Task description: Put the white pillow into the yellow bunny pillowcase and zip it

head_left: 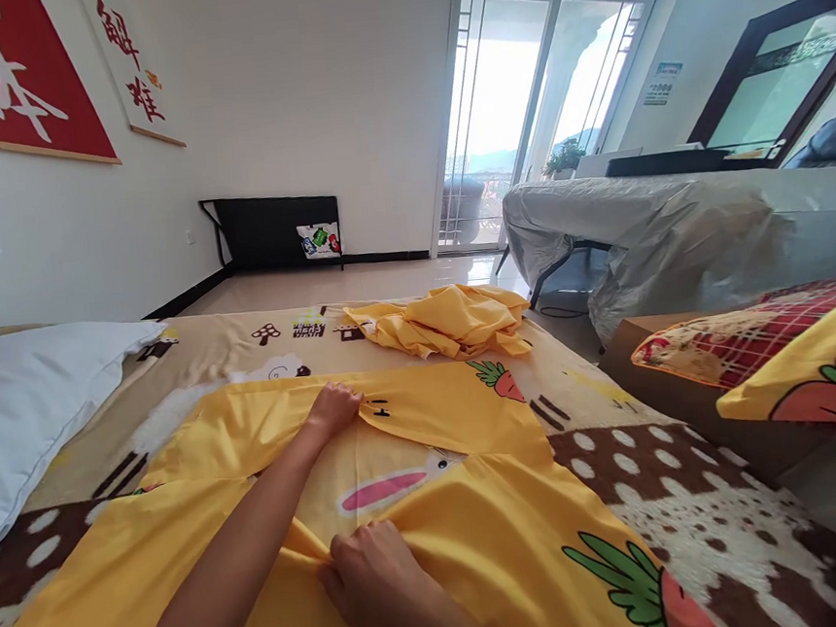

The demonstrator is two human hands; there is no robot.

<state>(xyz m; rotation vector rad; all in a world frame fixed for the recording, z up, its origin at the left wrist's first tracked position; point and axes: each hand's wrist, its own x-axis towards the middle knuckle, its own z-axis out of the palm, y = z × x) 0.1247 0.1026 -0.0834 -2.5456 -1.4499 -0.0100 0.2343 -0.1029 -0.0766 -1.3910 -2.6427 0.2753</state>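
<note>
On the bed (660, 487), yellow sheet (481, 532) inside clenched grips of left hand (335, 409), right hand (375, 579)

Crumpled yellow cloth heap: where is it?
Head view: the crumpled yellow cloth heap lies at the far edge of the bed, right of centre, beyond the left hand and yellow carrot-print sheet.

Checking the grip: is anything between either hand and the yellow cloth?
Nothing visible. The left hand pinches the yellow cloth at its far fold, the right hand at a near fold; both touch it directly.
</note>
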